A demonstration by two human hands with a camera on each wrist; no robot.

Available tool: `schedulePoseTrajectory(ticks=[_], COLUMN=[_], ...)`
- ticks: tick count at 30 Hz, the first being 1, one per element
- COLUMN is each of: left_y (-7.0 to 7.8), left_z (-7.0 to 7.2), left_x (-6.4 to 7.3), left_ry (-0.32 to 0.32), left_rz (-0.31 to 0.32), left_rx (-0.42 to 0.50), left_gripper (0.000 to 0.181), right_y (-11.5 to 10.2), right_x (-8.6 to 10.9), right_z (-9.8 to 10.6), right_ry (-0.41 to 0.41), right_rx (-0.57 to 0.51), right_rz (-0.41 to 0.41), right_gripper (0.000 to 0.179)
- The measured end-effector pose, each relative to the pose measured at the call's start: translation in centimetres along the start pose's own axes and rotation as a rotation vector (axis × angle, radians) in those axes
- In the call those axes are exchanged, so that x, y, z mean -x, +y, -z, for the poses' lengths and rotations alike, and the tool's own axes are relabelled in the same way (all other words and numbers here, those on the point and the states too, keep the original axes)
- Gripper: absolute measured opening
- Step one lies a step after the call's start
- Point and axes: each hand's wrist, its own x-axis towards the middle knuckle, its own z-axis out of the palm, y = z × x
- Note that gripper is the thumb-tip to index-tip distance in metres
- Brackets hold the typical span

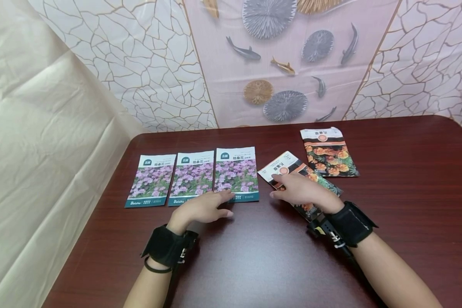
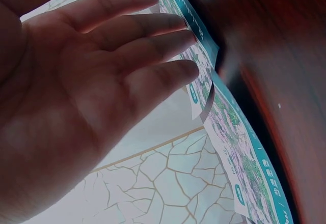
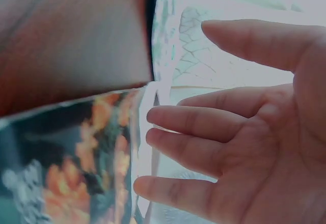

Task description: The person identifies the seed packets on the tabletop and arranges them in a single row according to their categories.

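Observation:
Three seed packets with purple flowers stand in a row at the left: one at the far left (image 1: 151,182), a middle packet (image 1: 191,175) and a right-hand packet (image 1: 236,171). My left hand (image 1: 204,207), fingers extended, is over the lower edges of the middle and right-hand packets; in the left wrist view the fingertips (image 2: 188,71) lie at or very near a packet. A tilted orange-flower seed packet (image 1: 286,160) lies partly hidden under my right hand (image 1: 306,192). That hand's fingers are straight, and its fingertips (image 3: 145,186) appear to touch the packet.
Another orange-flower packet (image 1: 329,156) lies at the back right, close to the tilted one. The dark red table (image 1: 246,256) meets a patterned cloth (image 1: 158,64) behind it, and a cream cloth (image 1: 42,171) hangs along the left side.

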Motion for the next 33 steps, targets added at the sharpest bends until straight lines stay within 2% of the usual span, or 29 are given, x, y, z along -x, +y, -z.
schedulePoseTrajectory(ticks=[7, 10, 15, 23, 31, 33], left_y=[0.3, 0.4, 0.6, 1.6, 2.0, 2.0], left_z=[0.1, 0.1, -0.2, -0.6, -1.1, -1.1], left_x=[0.1, 0.1, -0.1, -0.3, -0.7, -0.8], left_ry=[0.029, 0.034, 0.052, 0.111, 0.152, 0.162], left_rz=[-0.036, -0.049, -0.082, -0.151, -0.203, -0.212], left_rx=[-0.007, -0.01, -0.02, -0.015, -0.028, -0.026], left_gripper=[0.052, 0.051, 0.051, 0.055, 0.053, 0.053], right_y=[0.6, 1.0, 2.2, 4.4, 5.5, 5.7], right_x=[1.1, 1.5, 2.1, 2.8, 3.0, 3.2], right_z=[1.4, 2.2, 3.4, 4.6, 4.9, 4.8], right_ry=[0.058, 0.07, 0.129, 0.233, 0.195, 0.18], right_rx=[-0.052, -0.085, -0.111, -0.031, 0.038, 0.037], right_rz=[0.077, 0.079, 0.008, -0.05, -0.181, -0.206], right_gripper=[0.049, 0.045, 0.044, 0.032, 0.015, 0.019])
